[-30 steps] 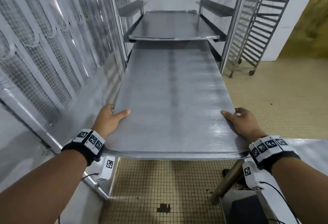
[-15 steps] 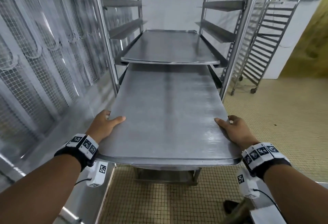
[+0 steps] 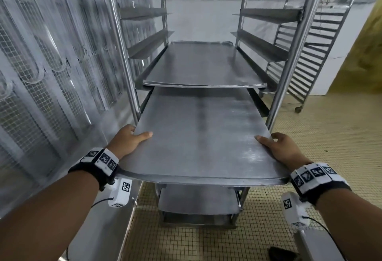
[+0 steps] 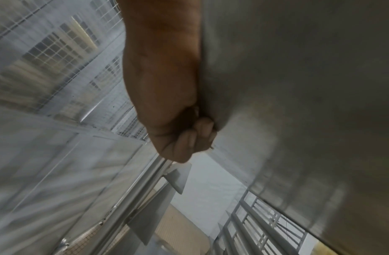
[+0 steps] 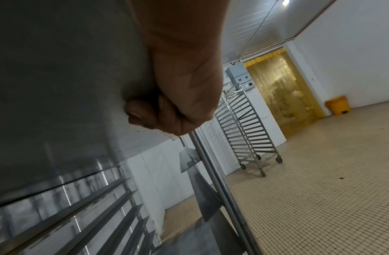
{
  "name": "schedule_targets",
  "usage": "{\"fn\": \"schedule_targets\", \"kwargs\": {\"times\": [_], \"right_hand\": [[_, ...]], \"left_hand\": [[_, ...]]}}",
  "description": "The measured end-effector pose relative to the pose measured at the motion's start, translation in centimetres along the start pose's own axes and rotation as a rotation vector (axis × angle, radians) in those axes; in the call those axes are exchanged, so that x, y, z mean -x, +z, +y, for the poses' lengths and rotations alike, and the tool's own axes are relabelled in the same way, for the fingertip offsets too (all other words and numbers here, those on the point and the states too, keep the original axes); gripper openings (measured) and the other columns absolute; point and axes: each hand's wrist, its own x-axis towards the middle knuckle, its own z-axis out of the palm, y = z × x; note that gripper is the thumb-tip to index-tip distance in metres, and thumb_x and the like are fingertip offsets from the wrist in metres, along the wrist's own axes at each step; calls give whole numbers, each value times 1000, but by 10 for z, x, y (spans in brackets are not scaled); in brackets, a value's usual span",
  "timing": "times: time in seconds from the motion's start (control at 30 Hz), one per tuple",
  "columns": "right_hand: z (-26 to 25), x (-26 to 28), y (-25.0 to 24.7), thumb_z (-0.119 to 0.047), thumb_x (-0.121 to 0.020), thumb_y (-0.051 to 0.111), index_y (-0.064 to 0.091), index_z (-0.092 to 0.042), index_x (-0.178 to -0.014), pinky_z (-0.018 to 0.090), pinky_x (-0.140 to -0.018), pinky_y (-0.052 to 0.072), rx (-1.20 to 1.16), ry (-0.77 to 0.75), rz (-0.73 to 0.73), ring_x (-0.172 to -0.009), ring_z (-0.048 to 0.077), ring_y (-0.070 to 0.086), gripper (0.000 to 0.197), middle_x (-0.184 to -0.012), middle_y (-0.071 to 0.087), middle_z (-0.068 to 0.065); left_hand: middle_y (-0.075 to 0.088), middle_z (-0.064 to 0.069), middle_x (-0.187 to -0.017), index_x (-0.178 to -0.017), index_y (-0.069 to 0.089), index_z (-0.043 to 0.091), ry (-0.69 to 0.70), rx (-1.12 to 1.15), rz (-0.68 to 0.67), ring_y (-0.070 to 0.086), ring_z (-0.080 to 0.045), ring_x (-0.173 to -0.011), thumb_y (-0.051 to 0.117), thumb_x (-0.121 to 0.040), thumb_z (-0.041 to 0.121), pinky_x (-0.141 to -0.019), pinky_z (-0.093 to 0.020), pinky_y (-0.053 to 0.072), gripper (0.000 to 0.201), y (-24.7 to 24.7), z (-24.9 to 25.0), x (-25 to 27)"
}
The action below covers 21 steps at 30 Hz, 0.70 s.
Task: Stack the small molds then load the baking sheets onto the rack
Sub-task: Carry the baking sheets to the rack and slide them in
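Head view: left hand and right hand grip the side edges of a flat brushed-steel baking sheet, partly inside the tall steel rack, beneath a second sheet. Tan tiled floor. Wrist views: fingers curl beneath the sheet.

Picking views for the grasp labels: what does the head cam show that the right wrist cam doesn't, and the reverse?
Head only: the left hand with its thumb on the baking sheet, a second sheet already on the rack's rails above it, and the sheet's top side.
Right wrist only: fingers curled under the sheet, a yellow strip curtain, a yellow bin.
Both: the right hand gripping the sheet, a spare rack, tiled floor.
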Motion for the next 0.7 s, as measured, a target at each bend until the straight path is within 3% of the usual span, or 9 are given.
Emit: {"fn": "schedule_targets", "kwargs": {"times": [0.13,0.27,0.33,0.4,0.47,0.53,0.57,0.63,0.7], "right_hand": [[-6,-5,-2,-56,-81,74,68,-11,-102,31,-70,50,21,-4,-6,-80,19,68,50,-93,73,3],[-7,-5,-4,-55,-83,71,67,-11,-104,29,-68,51,51,-6,0,-77,16,65,49,-94,70,4],[-9,-3,-8,-60,-83,70,65,-13,-109,35,-79,52,109,-18,2,-81,20,65,54,-98,70,6],[-10,-1,-16,-60,-84,68,63,-11,-122,39,-85,53,161,-34,-4,-91,26,66,62,-109,70,10],[-16,4,-25,-57,-84,69,61,-12,-130,42,-85,56,148,-41,-30,-97,30,67,65,-115,69,13],[-26,17,-31,-61,-83,67,59,-14,-133,41,-87,54,194,-70,-68,-104,31,66,69,-123,67,14],[-32,24,-31,-66,-82,66,58,-16,-135,40,-91,50,254,-99,-81,-113,31,63,74,-131,63,14],[-46,42,-24,-77,-77,60,55,-20,-138,41,-96,44,382,-187,-122,-126,31,55,83,-144,54,11],[-62,64,-11,-86,-72,53,53,-25,-140,42,-101,43,475,-311,-206,-129,27,52,91,-147,51,6]], "left_hand": [[78,-10,-86,-96,73,4,-25,-9,-30,77,-27,-76,83,-65,63,-80,-55,61,67,-4,4,-5],[78,-5,-92,-101,73,11,-59,-49,-56,76,-23,-82,82,-67,64,-84,-51,61,63,-7,8,-3],[78,7,-89,-102,71,20,-69,-64,-94,76,-12,-82,82,-69,62,-86,-41,61,54,-9,14,2],[73,19,-83,-100,63,28,-43,-150,-131,70,-1,-84,79,-85,41,-80,-20,55,26,-14,23,14],[65,7,-115,-129,54,25,5,-324,-117,61,-16,-110,76,-88,43,-90,-26,48,50,-21,28,20],[40,-13,-153,-154,33,27,66,-531,-146,44,-32,-139,69,-81,69,-109,-43,39,91,-26,35,29],[23,-14,-163,-158,26,30,80,-611,-172,31,-33,-148,60,-75,83,-117,-47,33,104,-26,36,30],[4,-4,-170,-160,22,36,116,-708,-257,11,-28,-156,42,-65,98,-124,-47,18,116,-16,49,41],[8,0,-170,-160,22,35,253,-773,-405,6,-21,-157,40,-69,97,-124,-36,8,111,0,71,60]]}}
